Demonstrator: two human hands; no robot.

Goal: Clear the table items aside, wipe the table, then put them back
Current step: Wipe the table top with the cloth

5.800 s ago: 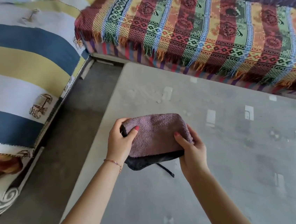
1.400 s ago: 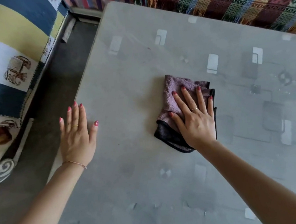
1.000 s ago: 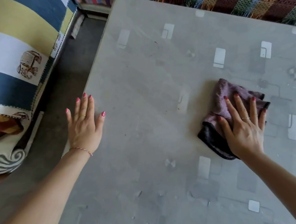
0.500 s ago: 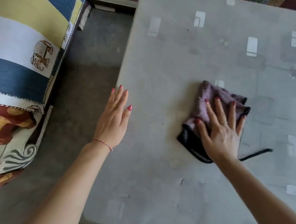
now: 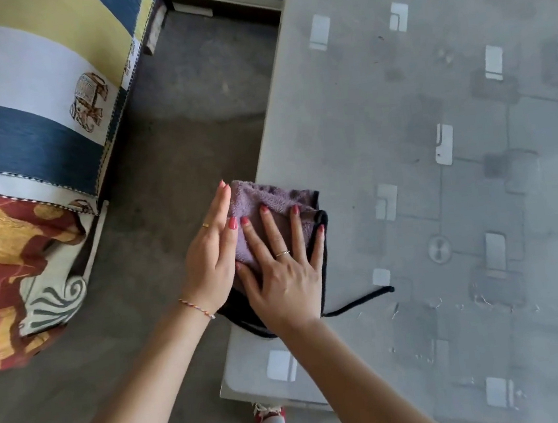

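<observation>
Grey concrete floor [image 5: 172, 126] runs between a striped sofa cover [image 5: 29, 110] and the pale grey table [image 5: 437, 160], whose top shows no items from where I stand. Her right hand [image 5: 282, 273] lies flat with fingers spread, pressing the folded purple cloth [image 5: 263, 206] down at the table's left edge; it grips nothing, only bears on the towel. Her left hand [image 5: 211, 253] stands just beside it, fingers straight and together, set edgewise against the cloth's outer side, right where the tabletop ends, like a wall for crumbs. The cloth's dark underside and a thin black cord [image 5: 359, 302] trail toward her along the table.

Everything turns on that edge: the cloth sits directly under the right palm, its outer side already hanging past the rim, and the unwiped stretch with small flecks [image 5: 415, 310] lies to the right and nearer her. I'd guess the right hand does the next stroke.
</observation>
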